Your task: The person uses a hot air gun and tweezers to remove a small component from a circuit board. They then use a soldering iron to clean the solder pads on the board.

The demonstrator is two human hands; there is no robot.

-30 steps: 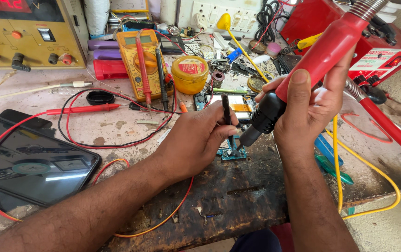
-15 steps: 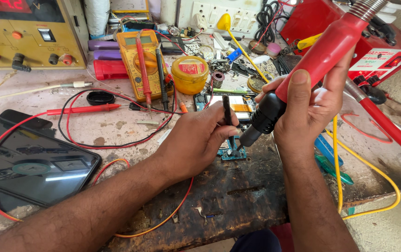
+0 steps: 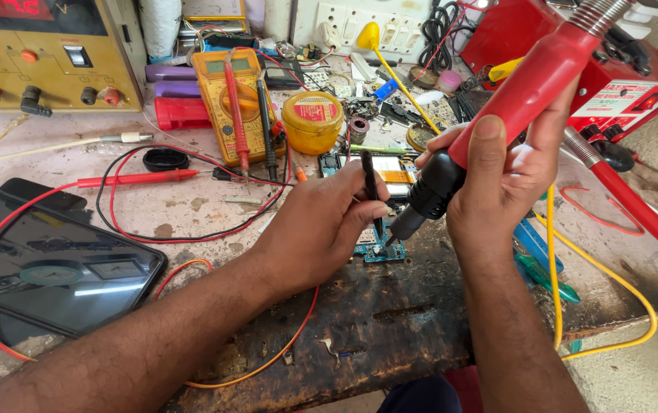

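My right hand (image 3: 501, 176) grips a red hot-air gun (image 3: 528, 84) with a black nozzle end, its metal tip pointing down at a small teal circuit board (image 3: 380, 248) on the scorched bench. My left hand (image 3: 321, 222) pinches black tweezers (image 3: 372, 187), whose points touch the same board right beside the nozzle tip. The board lies mostly hidden under my fingers. A thick red hose (image 3: 635, 206) runs from the gun toward the right.
A yellow multimeter (image 3: 237, 99) with red and black probes, a yellow round tin (image 3: 312, 121), a bench power supply (image 3: 46, 50), a red rework station (image 3: 612, 69), a dark tablet (image 3: 46, 268), a disassembled phone (image 3: 386, 167), loose wires, screwdrivers (image 3: 543, 264) near the right edge.
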